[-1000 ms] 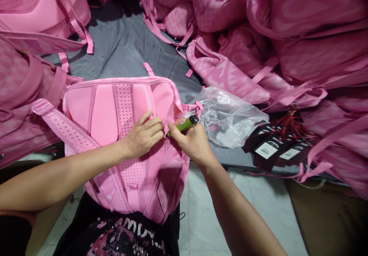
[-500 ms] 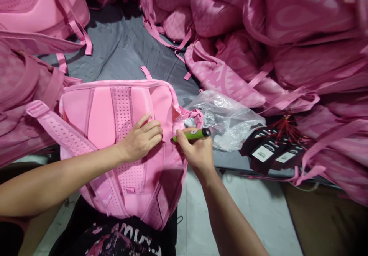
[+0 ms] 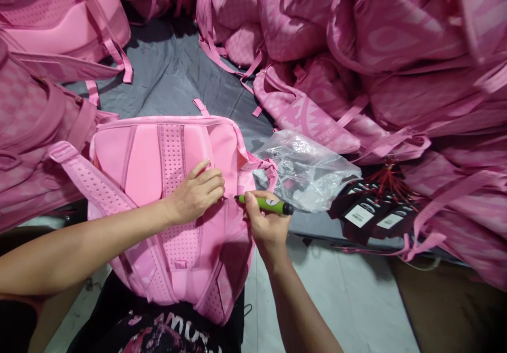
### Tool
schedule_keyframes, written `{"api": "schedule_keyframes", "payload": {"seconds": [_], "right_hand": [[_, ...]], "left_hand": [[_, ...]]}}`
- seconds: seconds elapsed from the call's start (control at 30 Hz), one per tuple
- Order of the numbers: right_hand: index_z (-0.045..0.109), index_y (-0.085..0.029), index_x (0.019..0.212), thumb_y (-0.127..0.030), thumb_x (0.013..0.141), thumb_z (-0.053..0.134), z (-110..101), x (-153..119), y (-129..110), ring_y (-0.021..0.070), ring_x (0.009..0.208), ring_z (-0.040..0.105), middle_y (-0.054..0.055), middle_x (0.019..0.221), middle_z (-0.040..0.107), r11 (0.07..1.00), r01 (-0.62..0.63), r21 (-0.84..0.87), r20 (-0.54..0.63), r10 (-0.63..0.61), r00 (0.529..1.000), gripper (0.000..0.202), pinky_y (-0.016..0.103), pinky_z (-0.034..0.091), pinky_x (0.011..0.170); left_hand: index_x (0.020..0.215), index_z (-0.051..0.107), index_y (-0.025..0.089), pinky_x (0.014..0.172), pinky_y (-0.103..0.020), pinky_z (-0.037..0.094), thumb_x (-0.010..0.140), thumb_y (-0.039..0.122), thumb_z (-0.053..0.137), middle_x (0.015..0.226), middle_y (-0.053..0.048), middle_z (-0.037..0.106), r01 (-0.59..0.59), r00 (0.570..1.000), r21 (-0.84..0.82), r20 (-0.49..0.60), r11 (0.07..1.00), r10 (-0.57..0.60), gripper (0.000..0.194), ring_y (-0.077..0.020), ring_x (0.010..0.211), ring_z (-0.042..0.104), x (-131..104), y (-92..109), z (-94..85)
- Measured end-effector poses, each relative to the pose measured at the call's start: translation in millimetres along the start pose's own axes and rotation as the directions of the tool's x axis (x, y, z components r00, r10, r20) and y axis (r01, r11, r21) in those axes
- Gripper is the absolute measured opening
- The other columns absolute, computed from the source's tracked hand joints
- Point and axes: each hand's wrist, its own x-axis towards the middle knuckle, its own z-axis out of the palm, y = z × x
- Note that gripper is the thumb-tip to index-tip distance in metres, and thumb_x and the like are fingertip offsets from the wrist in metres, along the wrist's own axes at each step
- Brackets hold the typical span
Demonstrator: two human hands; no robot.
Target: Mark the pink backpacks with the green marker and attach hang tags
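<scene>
A pink backpack (image 3: 144, 168) leans on the table edge and my lap, its padded back panel and shoulder straps facing up. My left hand (image 3: 200, 192) lies on the panel right of the mesh strip, fingers curled and gripping the fabric near a seam. In my right hand (image 3: 269, 226) is a green marker pen (image 3: 263, 203) with black ends, held in a writing grip. Its tip points left at the backpack's right part, close to my left fingertips. I cannot tell whether the tip touches the fabric.
Pink backpacks (image 3: 309, 20) are heaped at the back and right, and more backpacks (image 3: 43, 115) lie at the left. A clear plastic bag (image 3: 309, 168) rests beside black tags (image 3: 368, 210) with red strings. Grey sheeting (image 3: 166, 67) covers the table.
The marker has tilted, its rear end dropping lower, and my right hand has shifted slightly down and left. My left hand keeps its place on the backpack. The view has shifted slightly.
</scene>
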Motion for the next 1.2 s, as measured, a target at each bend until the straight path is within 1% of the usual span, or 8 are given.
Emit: {"api": "schedule_keyframes", "payload": {"seconds": [0.2,0.37,0.53,0.7,0.83,0.97,1.03,1.2], "right_hand": [[0.070,-0.017,0.085,-0.039,0.086,0.065,-5,-26,2,0.0130,0.048,0.057,0.001,0.063,0.066,0.999,0.008,-0.032,-0.015,-0.008,1.000,0.023,0.025,0.046,0.048],[0.071,-0.020,0.092,-0.034,0.087,0.063,-10,-36,-1,0.0174,0.066,0.068,0.004,0.081,0.074,0.976,0.195,-0.093,0.023,-0.194,0.981,0.017,0.032,0.056,0.069],[0.071,-0.021,0.091,-0.029,0.087,0.063,-14,-43,-6,0.0200,0.076,0.070,0.005,0.083,0.074,0.947,0.302,-0.107,-0.007,-0.305,0.952,0.013,0.034,0.057,0.073],[0.070,-0.021,0.084,-0.025,0.086,0.063,-25,-56,-13,0.0177,0.069,0.069,0.003,0.077,0.072,0.931,0.342,-0.124,-0.015,-0.347,0.938,0.008,0.032,0.057,0.070],[0.070,-0.024,0.094,-0.026,0.085,0.064,-34,-66,-18,0.0204,0.078,0.072,0.003,0.087,0.075,0.907,0.416,-0.072,-0.009,-0.417,0.909,0.011,0.035,0.059,0.076],[0.071,-0.024,0.097,-0.025,0.085,0.067,-39,-75,-26,0.0220,0.084,0.072,0.004,0.091,0.076,0.890,0.454,-0.049,0.018,-0.453,0.891,0.013,0.036,0.060,0.082],[0.072,-0.023,0.097,-0.025,0.084,0.068,-37,-83,-30,0.0228,0.088,0.073,0.005,0.092,0.076,0.890,0.454,-0.038,0.016,-0.454,0.891,0.013,0.037,0.060,0.084],[0.061,-0.021,0.126,-0.021,0.089,0.062,-24,-109,-33,0.0223,0.094,0.073,0.008,0.111,0.073,0.835,0.549,0.022,0.048,-0.550,0.834,0.037,0.036,0.060,0.085]], "left_hand": [[0.084,0.061,0.017,0.122,-0.041,0.021,0.094,0.015,0.050,0.094,-0.001,0.070,0.016,1.000,-0.016,0.019,1.000,-0.015,0.015,-0.0169,0.104,0.060,-2,6,-9.4],[0.085,0.062,0.018,0.122,-0.043,0.020,0.091,0.013,0.054,0.094,-0.002,0.070,0.031,0.999,0.011,0.018,0.999,-0.031,0.012,-0.0170,0.105,0.060,-3,15,-20.9],[0.085,0.063,0.018,0.123,-0.042,0.018,0.090,0.013,0.054,0.094,-0.001,0.070,0.039,0.999,0.025,0.015,0.999,-0.039,0.011,-0.0165,0.106,0.060,-4,21,-33.6],[0.087,0.064,0.017,0.122,-0.044,0.019,0.091,0.012,0.054,0.093,-0.001,0.070,-0.012,1.000,0.051,0.005,0.999,0.012,0.012,-0.0165,0.104,0.060,-4,26,-53.0],[0.088,0.063,0.016,0.117,-0.046,0.024,0.093,0.010,0.050,0.095,-0.002,0.070,-0.053,0.999,0.064,-0.001,0.997,0.053,0.015,-0.0181,0.104,0.059,-3,30,-74.4],[0.081,0.059,0.016,0.090,-0.037,0.042,0.093,0.015,0.052,0.085,-0.004,0.067,-0.109,0.986,0.177,0.141,0.978,0.085,0.015,-0.0195,0.086,0.059,3,29,-90.9],[0.077,0.057,0.016,0.075,-0.037,0.040,0.090,0.013,0.055,0.074,-0.005,0.062,-0.149,0.963,0.269,0.257,0.952,0.078,0.014,-0.0202,0.072,0.056,8,25,-94.9],[0.078,0.061,0.015,0.074,-0.037,0.037,0.084,0.025,0.066,0.073,-0.006,0.067,-0.101,0.862,0.194,0.506,0.976,-0.011,0.013,-0.0214,0.072,0.060,35,14,-122.8]]}}
